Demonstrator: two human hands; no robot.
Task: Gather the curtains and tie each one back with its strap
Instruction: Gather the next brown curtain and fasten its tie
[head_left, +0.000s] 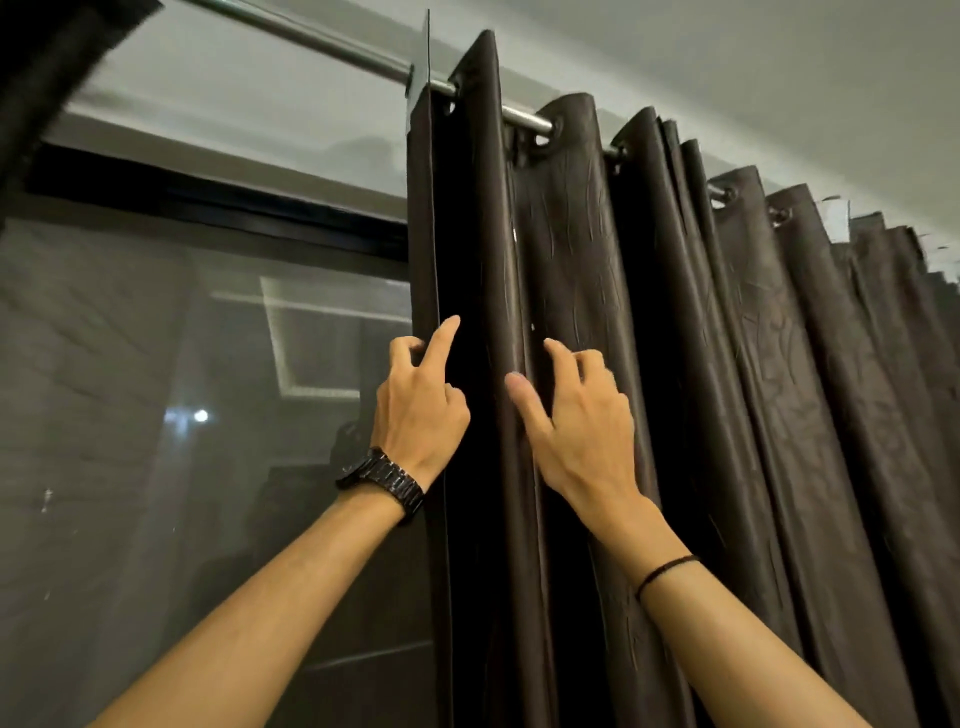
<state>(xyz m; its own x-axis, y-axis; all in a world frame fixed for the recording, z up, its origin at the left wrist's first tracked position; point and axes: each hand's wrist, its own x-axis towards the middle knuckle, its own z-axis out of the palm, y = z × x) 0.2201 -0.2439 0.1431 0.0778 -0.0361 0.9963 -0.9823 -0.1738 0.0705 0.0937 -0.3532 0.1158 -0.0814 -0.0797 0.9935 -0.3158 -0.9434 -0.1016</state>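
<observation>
Both arms reach up and forward to the dark brown curtain (675, 364), which hangs in folds from the rod (311, 39) on the right of the window (156, 415). The left hand (421, 410) – watch (382, 480) on the wrist – holds the curtain's leading edge, index finger straight up, the other fingers curled. The right hand (582, 421) pinches the next fold – thumb along the ridge, fingers bent on the fabric.

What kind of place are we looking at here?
Likely a home or hotel room, probably after dark: a brown curtain hung by eyelets on a metal rod, a large dark-framed window reflecting the room, and a white ceiling.
</observation>
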